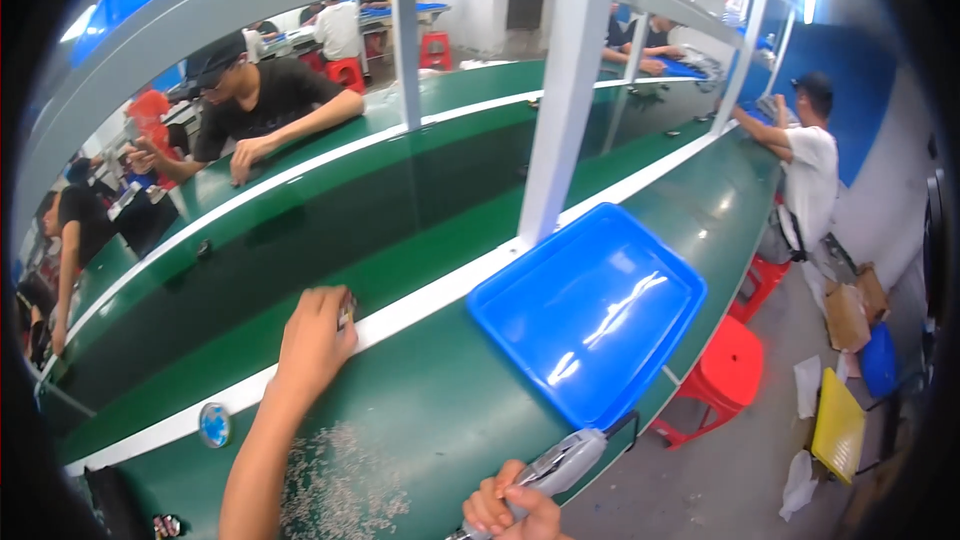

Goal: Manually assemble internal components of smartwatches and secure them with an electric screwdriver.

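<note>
My left hand reaches over the white rail at the belt's near edge. Its fingers are closed round a small dark part, mostly hidden by the hand. Low in the middle, my right hand grips a grey electric screwdriver with a black loop at its far end. The tool lies slanted, just below the corner of a blue plastic tray. Many tiny screws are scattered on the green table beside my left forearm. A small round container with blue contents sits by the rail.
A white post rises from the rail behind the tray. Small parts lie on the dark green belt. Across it a person in black works; another in white stands far right. Red stools stand beside the table.
</note>
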### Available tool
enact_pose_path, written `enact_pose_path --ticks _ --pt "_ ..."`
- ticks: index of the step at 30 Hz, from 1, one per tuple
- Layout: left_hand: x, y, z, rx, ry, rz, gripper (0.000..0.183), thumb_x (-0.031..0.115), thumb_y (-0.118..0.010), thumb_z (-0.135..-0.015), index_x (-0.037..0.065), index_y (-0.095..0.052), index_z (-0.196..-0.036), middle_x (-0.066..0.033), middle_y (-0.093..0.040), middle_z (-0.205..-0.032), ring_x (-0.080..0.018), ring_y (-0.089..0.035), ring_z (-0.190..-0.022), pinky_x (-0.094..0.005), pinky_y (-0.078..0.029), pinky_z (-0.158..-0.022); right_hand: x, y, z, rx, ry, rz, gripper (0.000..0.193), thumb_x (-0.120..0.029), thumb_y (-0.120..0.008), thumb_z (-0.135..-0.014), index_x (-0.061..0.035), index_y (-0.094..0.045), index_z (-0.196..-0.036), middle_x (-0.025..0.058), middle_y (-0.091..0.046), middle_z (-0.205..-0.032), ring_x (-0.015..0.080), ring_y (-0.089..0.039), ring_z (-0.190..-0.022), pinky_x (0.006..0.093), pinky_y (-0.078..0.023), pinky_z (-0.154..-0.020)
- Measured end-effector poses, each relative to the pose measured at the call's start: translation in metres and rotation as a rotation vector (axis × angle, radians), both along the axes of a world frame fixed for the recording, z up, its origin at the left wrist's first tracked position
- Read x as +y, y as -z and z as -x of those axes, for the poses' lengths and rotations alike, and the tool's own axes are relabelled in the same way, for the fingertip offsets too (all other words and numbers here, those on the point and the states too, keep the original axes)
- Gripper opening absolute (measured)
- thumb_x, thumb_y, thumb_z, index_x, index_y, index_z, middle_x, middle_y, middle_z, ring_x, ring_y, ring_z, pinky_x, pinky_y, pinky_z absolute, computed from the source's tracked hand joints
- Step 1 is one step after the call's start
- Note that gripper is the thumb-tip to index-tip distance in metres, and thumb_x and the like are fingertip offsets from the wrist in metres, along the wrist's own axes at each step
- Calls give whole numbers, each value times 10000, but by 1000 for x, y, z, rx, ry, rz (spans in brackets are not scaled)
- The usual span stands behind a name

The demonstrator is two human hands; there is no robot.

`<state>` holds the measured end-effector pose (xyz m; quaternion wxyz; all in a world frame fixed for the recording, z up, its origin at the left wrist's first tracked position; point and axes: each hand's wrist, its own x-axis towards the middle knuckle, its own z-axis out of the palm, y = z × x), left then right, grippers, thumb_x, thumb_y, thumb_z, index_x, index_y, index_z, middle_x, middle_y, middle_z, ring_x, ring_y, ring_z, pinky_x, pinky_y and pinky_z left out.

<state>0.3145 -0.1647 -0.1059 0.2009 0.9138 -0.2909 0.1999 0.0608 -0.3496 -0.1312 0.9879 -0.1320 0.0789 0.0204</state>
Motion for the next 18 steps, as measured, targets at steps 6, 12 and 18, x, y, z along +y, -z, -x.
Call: enact_pose_path --ticks 6,12,18 --pt "-49 -17 140 172 426 -55 431 32 -653 -705 -49 -590 -1123 -178 -601 -1110 -336 -588 -970 -419 -530 -790 -24 0 16 -69 -53 57 131 -186 -538 -929 -72 -513 -868 22 -406 -594 138 -397 -498 297 -375 -559" --pt "-44 0 212 73 505 -196 400 86 -574 -848 -92 -561 -1206 -224 -574 -1226 -307 -571 -1078 -358 -499 -874 -29 -7 41 16 -89 83 147 -201 -534 -924 -62 -511 -883 23 -398 -580 140 -396 -493 297 -385 -561" --pt "-41 -1 222 170 520 -167 454 83 -576 -793 -105 -548 -1206 -223 -556 -1244 -320 -551 -1104 -368 -490 -910 -16 -8 59 53 -104 113 153 -205 -531 -934 -60 -506 -892 24 -407 -590 138 -406 -498 295 -384 -558"
